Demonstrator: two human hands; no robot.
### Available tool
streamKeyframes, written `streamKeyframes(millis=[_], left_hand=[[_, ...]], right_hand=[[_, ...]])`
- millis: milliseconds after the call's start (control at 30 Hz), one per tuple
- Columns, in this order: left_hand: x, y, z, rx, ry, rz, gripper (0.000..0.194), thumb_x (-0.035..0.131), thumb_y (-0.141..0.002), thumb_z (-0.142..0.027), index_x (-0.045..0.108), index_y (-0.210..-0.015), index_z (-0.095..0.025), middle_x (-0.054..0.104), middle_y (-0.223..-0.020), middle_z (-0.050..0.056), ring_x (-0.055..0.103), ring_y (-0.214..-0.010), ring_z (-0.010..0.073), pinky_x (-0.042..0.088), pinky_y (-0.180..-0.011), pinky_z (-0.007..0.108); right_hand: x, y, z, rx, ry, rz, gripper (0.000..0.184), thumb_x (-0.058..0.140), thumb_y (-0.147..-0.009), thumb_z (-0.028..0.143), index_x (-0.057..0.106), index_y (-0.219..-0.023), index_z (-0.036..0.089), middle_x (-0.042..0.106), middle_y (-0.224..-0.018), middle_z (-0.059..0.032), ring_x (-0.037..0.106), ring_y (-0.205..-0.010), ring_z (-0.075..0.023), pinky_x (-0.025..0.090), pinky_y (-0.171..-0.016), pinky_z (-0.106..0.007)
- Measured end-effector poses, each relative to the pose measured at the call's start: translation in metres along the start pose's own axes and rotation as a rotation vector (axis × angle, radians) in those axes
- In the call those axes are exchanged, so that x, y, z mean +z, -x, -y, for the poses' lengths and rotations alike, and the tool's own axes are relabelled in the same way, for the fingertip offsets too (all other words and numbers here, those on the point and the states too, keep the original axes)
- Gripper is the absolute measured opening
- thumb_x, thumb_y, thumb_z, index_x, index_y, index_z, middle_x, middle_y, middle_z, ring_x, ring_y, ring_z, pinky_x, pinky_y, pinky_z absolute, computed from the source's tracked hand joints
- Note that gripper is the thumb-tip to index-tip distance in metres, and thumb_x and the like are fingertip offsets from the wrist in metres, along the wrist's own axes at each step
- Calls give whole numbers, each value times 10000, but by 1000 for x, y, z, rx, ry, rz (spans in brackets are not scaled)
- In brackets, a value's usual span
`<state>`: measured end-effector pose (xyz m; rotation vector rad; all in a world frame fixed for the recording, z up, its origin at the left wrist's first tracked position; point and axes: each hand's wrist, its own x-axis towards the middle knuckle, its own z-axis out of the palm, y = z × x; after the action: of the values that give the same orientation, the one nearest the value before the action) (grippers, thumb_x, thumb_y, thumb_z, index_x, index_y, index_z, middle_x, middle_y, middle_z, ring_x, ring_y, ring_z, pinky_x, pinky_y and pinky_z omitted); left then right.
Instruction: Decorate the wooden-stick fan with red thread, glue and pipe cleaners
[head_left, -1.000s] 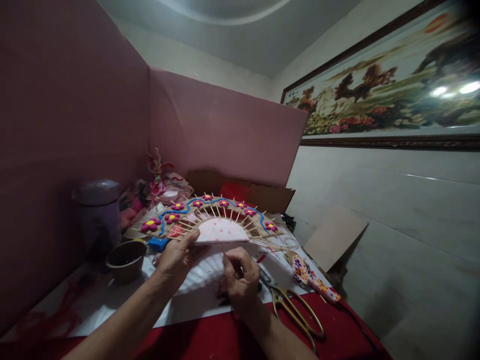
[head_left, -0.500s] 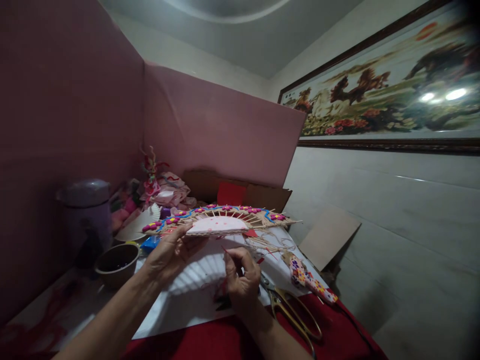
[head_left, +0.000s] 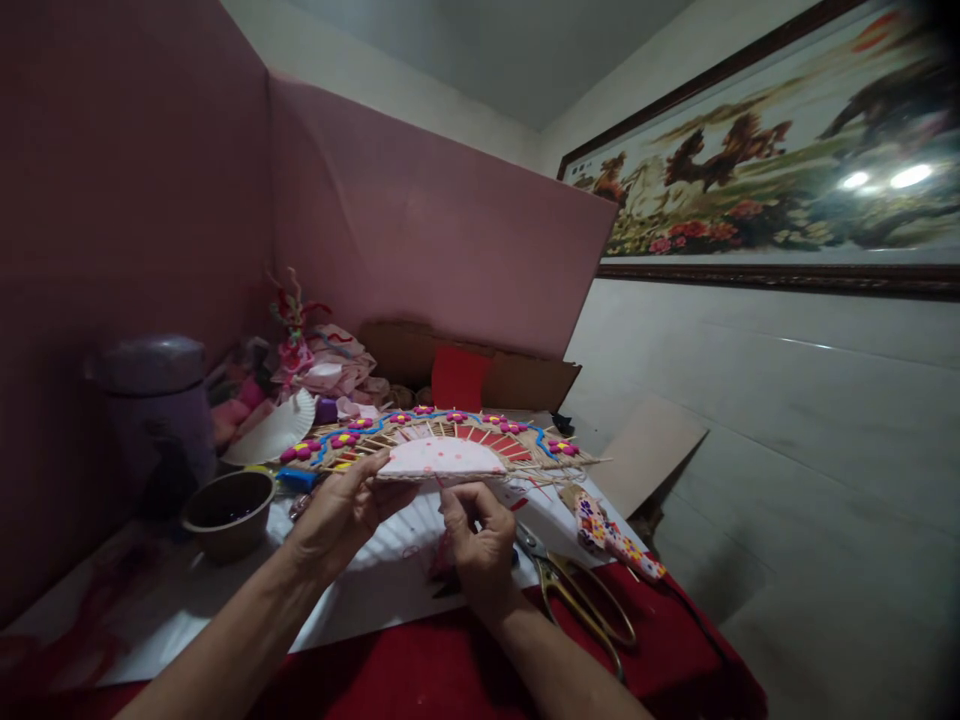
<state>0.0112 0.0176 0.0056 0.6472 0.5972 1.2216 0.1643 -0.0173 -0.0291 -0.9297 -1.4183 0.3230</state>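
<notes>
My left hand point(head_left: 352, 512) grips the left side of a half-round fan point(head_left: 442, 457), thumb on top and fingers underneath. Thin sticks spread out from its white centre dotted with pink, and the woven rim carries magenta flowers and a wavy blue cord. Just below the fan's straight edge, my right hand point(head_left: 480, 540) pinches a thin red strand point(head_left: 440, 481), whose tip reaches up to that edge. Gold-handled scissors point(head_left: 577, 590) lie to the right of my right hand. Small dark and red items under that hand are partly hidden.
A brown bowl point(head_left: 231, 512) and a lidded purple container point(head_left: 159, 420) stand at left. A flower-patterned glue gun point(head_left: 615, 540) with a cord lies at right. Pink cloth point(head_left: 341, 365), a white paper plate point(head_left: 277, 430) and cardboard point(head_left: 394, 355) are at the back.
My right hand has risen slightly toward the fan, bringing the red strand's tip up to its straight edge. My left hand keeps its grip; the whole view has shifted a little.
</notes>
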Motion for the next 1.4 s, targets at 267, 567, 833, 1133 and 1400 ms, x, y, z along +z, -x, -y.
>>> streamKeyframes(millis=[267,567,833,1133,1400], left_hand=[[0,0,2,8,1,-24,164,581,-806,-138,663,-940,-92,723,-887,110,679,-737,169,580,-706,284],[-1,-2,5,8,10,14,178,573,-818,-152,664,-964,-106,721,-913,104,678,-797,179,572,-773,307],[2,-1,6,1,9,-24,136,548,-827,-113,672,-880,-98,728,-856,100,684,-742,162,580,-724,276],[-2,-6,9,-1,-51,-83,152,543,-850,-170,661,-909,-93,724,-804,102,686,-705,159,568,-716,280],[-1,2,14,-13,-520,-217,473,522,-778,-590,618,-713,-132,643,-530,76,501,-349,138,333,-337,224]], right_hand=[[3,-2,6,196,-157,-15,252,593,-806,378,589,-666,170,551,-587,8,472,-537,-112,390,-518,-227],[6,-6,5,342,-338,-25,304,653,-746,423,596,-606,159,557,-553,4,456,-494,-99,389,-506,-236],[6,-7,2,419,-386,-1,300,680,-717,409,603,-588,149,571,-549,-3,463,-489,-93,384,-496,-224],[10,-8,-12,474,-369,11,254,692,-681,381,677,-702,129,632,-587,-20,539,-530,-123,417,-527,-235],[12,-13,-23,454,-325,-56,277,695,-660,405,643,-621,136,615,-544,-16,525,-513,-125,398,-501,-231]])
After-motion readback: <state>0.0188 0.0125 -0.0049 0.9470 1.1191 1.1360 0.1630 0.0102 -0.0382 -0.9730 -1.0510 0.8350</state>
